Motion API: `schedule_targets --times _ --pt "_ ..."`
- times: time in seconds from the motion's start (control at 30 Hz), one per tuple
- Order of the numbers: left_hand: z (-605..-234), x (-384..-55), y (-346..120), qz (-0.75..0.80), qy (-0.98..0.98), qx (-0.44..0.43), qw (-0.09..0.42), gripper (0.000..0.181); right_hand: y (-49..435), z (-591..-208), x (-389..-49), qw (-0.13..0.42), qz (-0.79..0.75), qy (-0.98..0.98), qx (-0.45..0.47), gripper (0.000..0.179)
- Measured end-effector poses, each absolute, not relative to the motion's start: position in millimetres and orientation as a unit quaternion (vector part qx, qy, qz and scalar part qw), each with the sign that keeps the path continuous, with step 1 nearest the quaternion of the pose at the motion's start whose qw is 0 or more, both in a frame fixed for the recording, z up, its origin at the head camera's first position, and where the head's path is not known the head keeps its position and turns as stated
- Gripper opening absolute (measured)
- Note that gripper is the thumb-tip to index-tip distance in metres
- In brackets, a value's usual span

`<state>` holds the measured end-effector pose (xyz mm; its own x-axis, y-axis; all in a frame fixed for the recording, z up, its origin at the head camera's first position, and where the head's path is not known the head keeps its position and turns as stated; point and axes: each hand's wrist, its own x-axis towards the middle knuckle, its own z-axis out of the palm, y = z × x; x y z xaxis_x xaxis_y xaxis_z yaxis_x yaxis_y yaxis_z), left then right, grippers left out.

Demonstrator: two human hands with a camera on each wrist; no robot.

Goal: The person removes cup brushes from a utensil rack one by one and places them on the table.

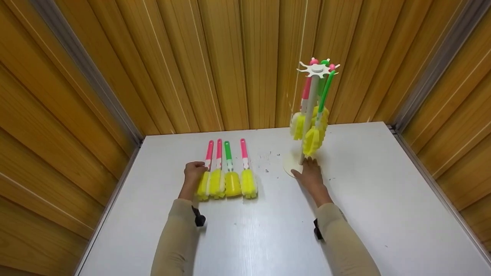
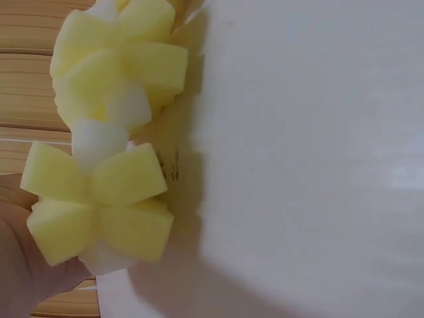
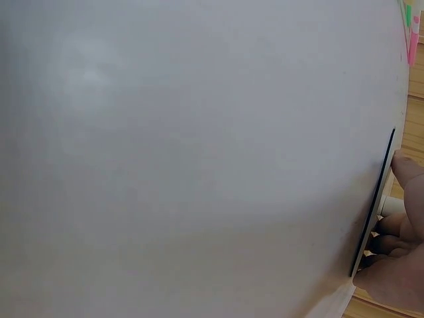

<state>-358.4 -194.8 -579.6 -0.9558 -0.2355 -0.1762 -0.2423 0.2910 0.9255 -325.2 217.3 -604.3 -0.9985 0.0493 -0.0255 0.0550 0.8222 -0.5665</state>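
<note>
Nearest the camera, two tan sleeves (image 1: 174, 237) reach in from the bottom edge, each with a small black device (image 1: 200, 219) at the wrist. The left hand (image 1: 193, 174) pinches the leftmost brush (image 1: 203, 186) at its pink handle, just above the sponge head; the left wrist view shows that yellow-and-white head end on, hiding most of the fingers. This brush is at the left end of a row, handles pointing away from the person. Next to it come a second pink-handled brush (image 1: 217, 183), a green-handled brush (image 1: 232, 184) and, at the right end, another pink-handled brush (image 1: 249, 184).

Well to the right of the row stands a white stand (image 1: 310, 107). The right hand (image 1: 311, 178) is spread, thumb apart from the fingers, and touches its round base (image 1: 290, 168) around the foot of the pole. From the hooked top (image 1: 317, 69) hang at least three brushes, among them a pink-handled one (image 1: 306, 90) on the left and a green-handled one (image 1: 325, 94) in front.

Everything stands or lies on a white surface (image 1: 261, 241) with small dark marks between row and stand. Wood-patterned panels (image 1: 226, 69) rise behind and at both sides, with grey metal posts (image 1: 94, 73) in the corners.
</note>
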Motion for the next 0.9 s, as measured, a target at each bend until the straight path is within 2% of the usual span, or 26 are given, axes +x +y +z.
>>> schedule_targets --times 0.37,0.53,0.9 --pt "-578.2 -354.9 -192.1 0.552 0.824 -0.132 -0.011 0.033 215.6 -602.9 -325.1 0.006 -0.295 0.955 0.030 0.077" --pt "-578.2 -356.6 -192.2 0.530 0.838 -0.130 -0.012 0.033 215.2 -603.5 -324.7 -0.018 -0.284 0.958 0.019 0.075" --pt "-574.0 -359.4 -196.9 0.501 0.857 -0.116 0.015 0.032 215.1 -605.3 -325.0 -0.012 -0.281 0.959 0.027 0.076"
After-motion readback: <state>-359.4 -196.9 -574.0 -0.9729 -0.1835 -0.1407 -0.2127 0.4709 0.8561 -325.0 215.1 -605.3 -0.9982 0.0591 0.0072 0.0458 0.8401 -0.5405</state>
